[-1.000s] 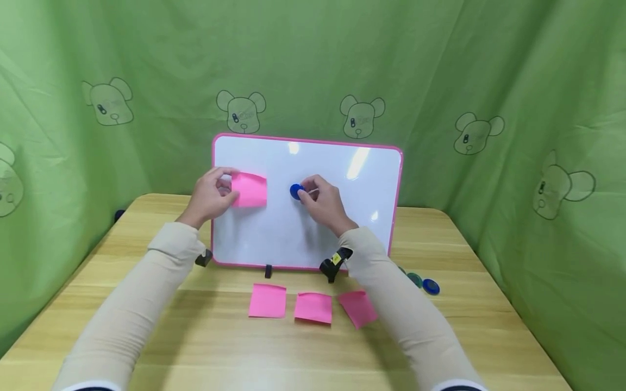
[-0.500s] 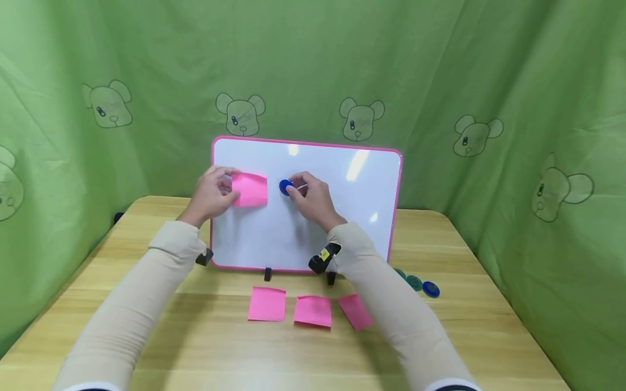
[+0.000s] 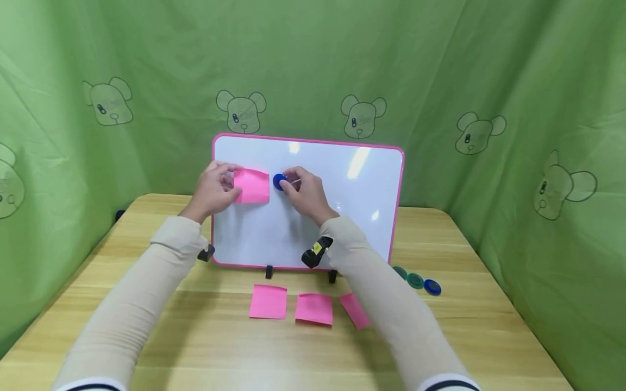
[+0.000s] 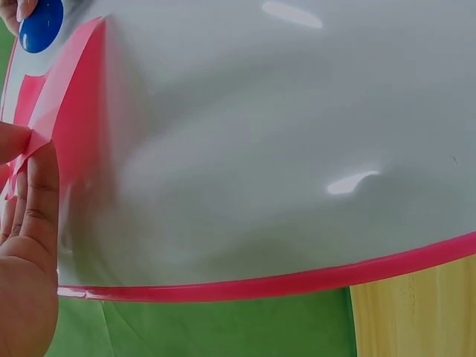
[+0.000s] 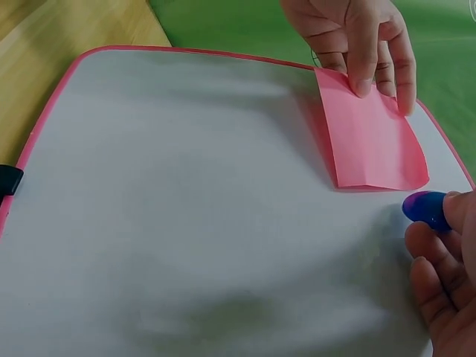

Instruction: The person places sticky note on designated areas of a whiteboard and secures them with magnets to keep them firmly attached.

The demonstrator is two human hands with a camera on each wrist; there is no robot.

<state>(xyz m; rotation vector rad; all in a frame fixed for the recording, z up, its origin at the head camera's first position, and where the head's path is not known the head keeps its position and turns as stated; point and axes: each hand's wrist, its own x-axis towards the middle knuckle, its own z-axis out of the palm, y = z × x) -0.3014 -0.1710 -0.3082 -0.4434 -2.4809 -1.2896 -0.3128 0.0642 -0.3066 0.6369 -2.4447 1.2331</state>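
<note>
My left hand [image 3: 213,189] pinches a pink sticky note [image 3: 252,186] by its left edge, against the upper left of a whiteboard [image 3: 303,233] with a pink frame. In the right wrist view the note [image 5: 372,145] bows away from the board's surface. My right hand [image 3: 308,194] pinches a round blue magnet [image 3: 279,182] between thumb and fingers, just right of the note. A narrow gap shows between the magnet and the note's right edge in the head view. The left wrist view shows the magnet [image 4: 42,27] at its top left corner.
Below the board, three pink notes lie in a row on the wooden table: a left note [image 3: 268,302], a middle note [image 3: 314,309] and a right note [image 3: 354,310] partly behind my right sleeve. Green magnets [image 3: 415,281] and a blue magnet [image 3: 432,287] lie at right. A green curtain [image 3: 303,49] hangs behind.
My right hand has moved left and slightly up with the blue magnet, closer to the held note. My left hand and its note have barely shifted.
</note>
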